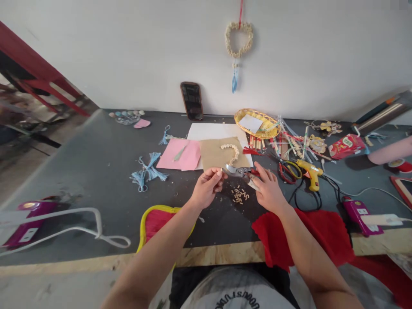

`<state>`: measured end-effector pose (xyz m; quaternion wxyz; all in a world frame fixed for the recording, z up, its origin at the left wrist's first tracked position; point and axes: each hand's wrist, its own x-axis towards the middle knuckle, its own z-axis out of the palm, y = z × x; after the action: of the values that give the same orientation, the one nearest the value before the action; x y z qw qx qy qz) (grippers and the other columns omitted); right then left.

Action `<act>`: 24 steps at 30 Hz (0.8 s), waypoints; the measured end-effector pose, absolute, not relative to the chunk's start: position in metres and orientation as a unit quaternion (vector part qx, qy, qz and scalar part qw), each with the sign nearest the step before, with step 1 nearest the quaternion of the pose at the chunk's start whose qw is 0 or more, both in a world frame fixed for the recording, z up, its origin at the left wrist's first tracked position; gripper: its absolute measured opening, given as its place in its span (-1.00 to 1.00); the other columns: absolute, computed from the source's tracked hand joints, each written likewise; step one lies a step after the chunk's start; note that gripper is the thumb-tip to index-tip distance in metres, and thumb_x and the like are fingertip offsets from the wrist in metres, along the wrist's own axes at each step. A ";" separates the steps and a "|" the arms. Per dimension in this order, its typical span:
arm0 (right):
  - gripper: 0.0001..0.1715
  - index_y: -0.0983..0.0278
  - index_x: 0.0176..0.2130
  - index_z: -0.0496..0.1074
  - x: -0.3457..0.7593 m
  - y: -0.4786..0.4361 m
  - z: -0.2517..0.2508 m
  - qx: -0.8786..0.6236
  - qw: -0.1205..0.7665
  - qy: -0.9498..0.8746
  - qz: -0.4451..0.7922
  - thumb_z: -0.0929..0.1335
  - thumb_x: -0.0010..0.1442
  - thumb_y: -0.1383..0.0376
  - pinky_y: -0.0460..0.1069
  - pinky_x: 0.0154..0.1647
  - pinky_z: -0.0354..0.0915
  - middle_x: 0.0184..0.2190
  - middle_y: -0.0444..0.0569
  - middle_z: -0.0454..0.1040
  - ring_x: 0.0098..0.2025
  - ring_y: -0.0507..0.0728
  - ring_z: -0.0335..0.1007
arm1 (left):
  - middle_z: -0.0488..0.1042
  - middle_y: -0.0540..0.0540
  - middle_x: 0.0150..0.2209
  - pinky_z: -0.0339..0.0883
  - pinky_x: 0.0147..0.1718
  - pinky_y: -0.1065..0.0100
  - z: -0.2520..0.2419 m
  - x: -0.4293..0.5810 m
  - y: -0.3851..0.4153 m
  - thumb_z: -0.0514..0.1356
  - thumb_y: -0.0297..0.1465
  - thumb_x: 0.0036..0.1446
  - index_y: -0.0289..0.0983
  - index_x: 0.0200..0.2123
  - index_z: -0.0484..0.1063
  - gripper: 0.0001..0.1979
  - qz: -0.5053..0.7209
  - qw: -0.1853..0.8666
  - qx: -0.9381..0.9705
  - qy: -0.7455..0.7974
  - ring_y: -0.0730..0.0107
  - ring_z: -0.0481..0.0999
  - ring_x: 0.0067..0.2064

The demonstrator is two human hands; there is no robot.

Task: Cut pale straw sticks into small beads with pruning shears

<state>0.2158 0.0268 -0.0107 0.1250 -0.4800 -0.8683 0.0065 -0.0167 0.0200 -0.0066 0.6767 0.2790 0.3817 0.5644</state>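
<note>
My right hand (268, 189) is closed around the handles of a pair of pruning shears (238, 172), whose curved metal blades point left. At the blade tips, my left hand (208, 185) has thumb and fingers pinched on a small pale piece; its exact kind is too small to make out. Below the shears lies a loose pile of short pale cut pieces (240, 195) on the dark tabletop. Just beyond, a curved row of similar cream pieces (234, 150) rests on a brown paper sheet (212, 154), partly hidden by the blades.
Pink paper (165, 156) and blue tassels (149, 169) lie left. A yellow wicker basket (240, 115) sits behind, near a leaning phone (192, 101). To the right are a yellow glue gun (310, 174), cables, a red drink carton (346, 146) and red cloth (315, 231). A heart wreath (228, 40) hangs above.
</note>
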 end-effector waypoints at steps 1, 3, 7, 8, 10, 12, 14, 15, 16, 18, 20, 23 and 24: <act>-0.38 0.18 0.10 0.35 0.216 0.027 -0.011 -0.478 0.125 -0.869 0.005 0.28 0.05 0.49 0.26 0.16 0.14 0.36 0.09 -0.01 0.22 0.32 0.10 | 0.44 0.00 -0.46 0.01 -0.62 0.56 -0.006 -0.016 0.020 0.41 -0.22 -0.10 -0.28 -0.38 0.40 -0.67 0.562 0.673 0.280 0.391 0.61 0.22 -0.52; -0.39 0.18 0.10 0.35 0.215 0.027 -0.012 -0.475 0.127 -0.871 0.001 0.28 0.06 0.49 0.26 0.16 0.14 0.36 0.10 -0.01 0.22 0.33 0.10 | 0.42 0.01 -0.49 0.01 -0.62 0.56 -0.005 -0.015 0.020 0.42 -0.21 -0.12 -0.28 -0.37 0.40 -0.65 0.556 0.671 0.285 0.400 0.61 0.22 -0.53; -0.40 0.18 0.11 0.35 0.213 0.026 -0.011 -0.470 0.130 -0.873 -0.005 0.29 0.08 0.49 0.26 0.15 0.15 0.35 0.12 0.01 0.22 0.33 0.11 | 0.40 0.03 -0.53 0.00 -0.60 0.53 -0.007 -0.014 0.021 0.43 -0.22 -0.13 -0.29 -0.39 0.40 -0.65 0.560 0.662 0.306 0.392 0.64 0.17 -0.57; -0.40 0.18 0.11 0.35 0.212 0.025 -0.011 -0.471 0.130 -0.872 -0.007 0.29 0.08 0.48 0.25 0.14 0.16 0.35 0.12 0.02 0.22 0.33 0.12 | 0.39 0.03 -0.53 -0.01 -0.60 0.53 -0.008 -0.014 0.021 0.42 -0.22 -0.13 -0.30 -0.41 0.40 -0.66 0.561 0.660 0.311 0.391 0.65 0.16 -0.57; -0.41 0.17 0.11 0.36 0.211 0.025 -0.010 -0.474 0.126 -0.871 -0.013 0.29 0.09 0.48 0.25 0.14 0.16 0.34 0.12 0.03 0.21 0.33 0.12 | 0.38 0.03 -0.53 -0.03 -0.60 0.51 -0.009 -0.013 0.022 0.41 -0.22 -0.10 -0.30 -0.42 0.40 -0.67 0.559 0.657 0.320 0.391 0.65 0.16 -0.57; -0.41 0.17 0.12 0.35 0.211 0.024 -0.009 -0.477 0.123 -0.870 -0.017 0.30 0.10 0.47 0.24 0.14 0.16 0.34 0.12 0.04 0.21 0.33 0.13 | 0.37 0.04 -0.54 -0.03 -0.59 0.50 -0.010 -0.013 0.022 0.40 -0.21 -0.09 -0.30 -0.41 0.39 -0.67 0.555 0.656 0.327 0.393 0.64 0.17 -0.57; -0.42 0.16 0.12 0.35 0.210 0.024 -0.008 -0.478 0.121 -0.870 -0.020 0.30 0.11 0.46 0.23 0.13 0.16 0.34 0.12 0.05 0.20 0.32 0.14 | 0.36 0.04 -0.54 -0.02 -0.59 0.50 -0.011 -0.013 0.022 0.40 -0.21 -0.08 -0.30 -0.41 0.39 -0.67 0.552 0.655 0.333 0.393 0.64 0.17 -0.57; -0.42 0.16 0.12 0.35 0.210 0.024 -0.008 -0.478 0.122 -0.869 -0.021 0.31 0.11 0.45 0.23 0.13 0.17 0.34 0.11 0.05 0.20 0.32 0.14 | 0.36 0.04 -0.54 -0.02 -0.59 0.50 -0.011 -0.013 0.022 0.40 -0.21 -0.08 -0.31 -0.41 0.39 -0.66 0.551 0.655 0.336 0.393 0.64 0.17 -0.57; -0.43 0.15 0.12 0.35 0.210 0.024 -0.008 -0.479 0.122 -0.869 -0.023 0.31 0.12 0.45 0.22 0.12 0.17 0.34 0.10 0.05 0.20 0.31 0.14 | 0.36 0.04 -0.54 -0.02 -0.59 0.50 -0.011 -0.013 0.022 0.40 -0.21 -0.08 -0.31 -0.41 0.39 -0.66 0.550 0.655 0.338 0.393 0.64 0.17 -0.57; -0.44 0.14 0.12 0.35 0.209 0.024 -0.008 -0.481 0.122 -0.868 -0.024 0.30 0.13 0.44 0.22 0.11 0.18 0.33 0.09 0.06 0.19 0.31 0.14 | 0.36 0.04 -0.54 -0.02 -0.58 0.49 -0.012 -0.013 0.022 0.39 -0.21 -0.07 -0.31 -0.41 0.39 -0.67 0.547 0.656 0.342 0.391 0.65 0.17 -0.57; -0.45 0.15 0.12 0.35 0.209 0.024 -0.008 -0.481 0.120 -0.868 -0.023 0.30 0.14 0.44 0.21 0.10 0.18 0.33 0.10 0.08 0.18 0.31 0.15 | 0.36 0.04 -0.54 -0.01 -0.58 0.49 -0.012 -0.014 0.022 0.39 -0.22 -0.06 -0.32 -0.42 0.39 -0.68 0.545 0.657 0.346 0.390 0.65 0.17 -0.57; -0.47 0.16 0.11 0.36 0.209 0.023 -0.009 -0.481 0.117 -0.869 -0.023 0.29 0.15 0.45 0.21 0.08 0.17 0.32 0.09 0.09 0.18 0.32 0.15 | 0.36 0.04 -0.54 -0.01 -0.58 0.48 -0.013 -0.014 0.021 0.37 -0.21 -0.04 -0.32 -0.44 0.38 -0.68 0.541 0.656 0.353 0.391 0.64 0.18 -0.58; -0.47 0.16 0.10 0.36 0.209 0.023 -0.009 -0.481 0.116 -0.869 -0.024 0.29 0.15 0.45 0.21 0.07 0.17 0.32 0.09 0.10 0.18 0.31 0.15 | 0.36 0.04 -0.54 -0.01 -0.58 0.48 -0.013 -0.014 0.021 0.37 -0.20 -0.04 -0.32 -0.44 0.38 -0.67 0.540 0.656 0.354 0.391 0.65 0.18 -0.58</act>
<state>0.2086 0.0234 -0.0089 0.1163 -0.4806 -0.8688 -0.0243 -0.0137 0.0212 -0.0134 0.6558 0.3542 0.3907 0.5402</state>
